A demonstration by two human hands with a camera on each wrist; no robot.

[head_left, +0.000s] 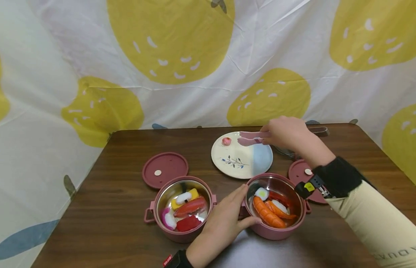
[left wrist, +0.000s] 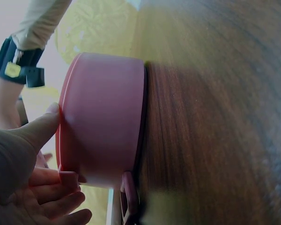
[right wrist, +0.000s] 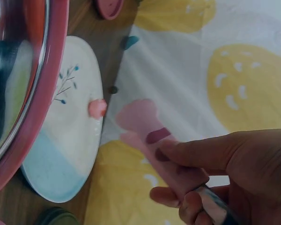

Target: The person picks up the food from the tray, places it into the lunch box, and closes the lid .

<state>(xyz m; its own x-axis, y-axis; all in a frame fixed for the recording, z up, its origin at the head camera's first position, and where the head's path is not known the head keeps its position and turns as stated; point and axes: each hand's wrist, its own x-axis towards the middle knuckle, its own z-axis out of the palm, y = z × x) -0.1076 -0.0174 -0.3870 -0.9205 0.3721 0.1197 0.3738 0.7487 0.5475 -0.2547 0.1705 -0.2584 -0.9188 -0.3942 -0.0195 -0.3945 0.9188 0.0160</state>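
Observation:
My right hand (head_left: 288,136) grips a pair of pink tongs (right wrist: 140,115) above the plate's back right. Nothing shows between the tong tips. A small pink toy food piece (head_left: 226,141) lies on the oval plate (head_left: 221,163), left of those tips. My left hand (head_left: 224,216) rests against the left side of the right pink pot (head_left: 274,235), its thumb on the rim (left wrist: 60,117) and its fingers by the side handle (left wrist: 69,179). Inside that pot lie an orange toy shrimp (head_left: 268,214), a white roll with a green center (head_left: 262,193) and other toy sushi.
A second pink pot (head_left: 175,237) stands at the left, holding several toy sushi pieces, among them a red one (head_left: 188,223). Behind it lies a round pink lid (head_left: 167,167). Another pink lid (head_left: 296,169) lies partly under my right forearm. A patterned cloth (head_left: 194,104) hangs behind the table.

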